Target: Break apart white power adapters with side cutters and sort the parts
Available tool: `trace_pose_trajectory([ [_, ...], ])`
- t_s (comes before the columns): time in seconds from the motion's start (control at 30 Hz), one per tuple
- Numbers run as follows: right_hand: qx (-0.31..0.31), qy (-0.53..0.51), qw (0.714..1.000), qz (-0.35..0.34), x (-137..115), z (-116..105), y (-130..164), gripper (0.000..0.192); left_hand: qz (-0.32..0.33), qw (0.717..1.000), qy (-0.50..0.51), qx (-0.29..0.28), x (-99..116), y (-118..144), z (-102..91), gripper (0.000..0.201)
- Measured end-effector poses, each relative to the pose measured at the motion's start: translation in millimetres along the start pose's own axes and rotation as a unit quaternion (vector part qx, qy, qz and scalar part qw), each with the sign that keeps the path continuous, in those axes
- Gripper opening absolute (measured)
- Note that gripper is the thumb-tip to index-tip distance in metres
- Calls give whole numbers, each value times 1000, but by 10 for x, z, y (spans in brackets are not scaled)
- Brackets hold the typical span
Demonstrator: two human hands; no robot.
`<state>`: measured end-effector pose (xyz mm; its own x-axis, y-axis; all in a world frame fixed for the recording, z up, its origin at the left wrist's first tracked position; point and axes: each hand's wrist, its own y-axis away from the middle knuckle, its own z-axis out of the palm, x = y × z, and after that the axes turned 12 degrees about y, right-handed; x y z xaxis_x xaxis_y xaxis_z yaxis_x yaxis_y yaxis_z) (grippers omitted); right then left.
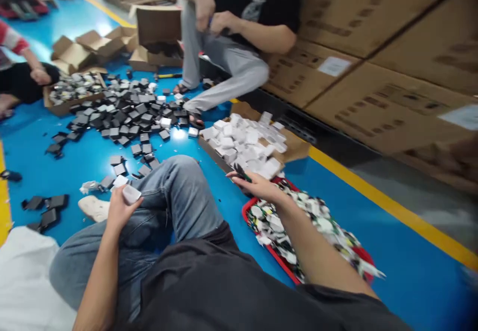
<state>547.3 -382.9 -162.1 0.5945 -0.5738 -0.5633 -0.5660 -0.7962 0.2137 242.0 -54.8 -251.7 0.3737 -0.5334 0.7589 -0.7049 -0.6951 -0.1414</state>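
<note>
In my left hand (118, 207), above my bent leg, is a hollow white plastic casing (131, 193), held between thumb and fingers. My right hand (258, 186) reaches out to the right, over the near end of a red tray. Its fingers are fairly straight, and a dark pair of pliers (242, 172) lies in its grip; the jaws are too blurred to make out. Just beyond it, white casings (239, 139) are heaped in a flat cardboard box. The red tray (246, 211) under my right forearm is full of small white, green and black parts.
Dark box-shaped adapters (127, 114) lie in a wide pile on the blue floor (231, 231). A co-worker (239, 57) sits beyond them; another person's arm (35, 69) shows at left. Large cartons (403, 102) are stacked along the right. A white sack (30, 276) lies near left.
</note>
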Motion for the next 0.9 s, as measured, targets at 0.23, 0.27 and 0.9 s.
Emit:
trace_pose_trajectory([
  [0.23, -39, -1, 970, -241, -1571, 880, -775, 35, 25, 986, 153, 58, 114, 128, 60, 64],
  [0.27, -39, 14, 970, -239, -1715, 992, -815, 39, 29, 986, 152, 59, 116, 140, 53, 64],
  [0.9, 56, 42, 975, -210, -1302, 650, -722, 37, 82, 978, 191, -5, 143, 217, 203, 87],
])
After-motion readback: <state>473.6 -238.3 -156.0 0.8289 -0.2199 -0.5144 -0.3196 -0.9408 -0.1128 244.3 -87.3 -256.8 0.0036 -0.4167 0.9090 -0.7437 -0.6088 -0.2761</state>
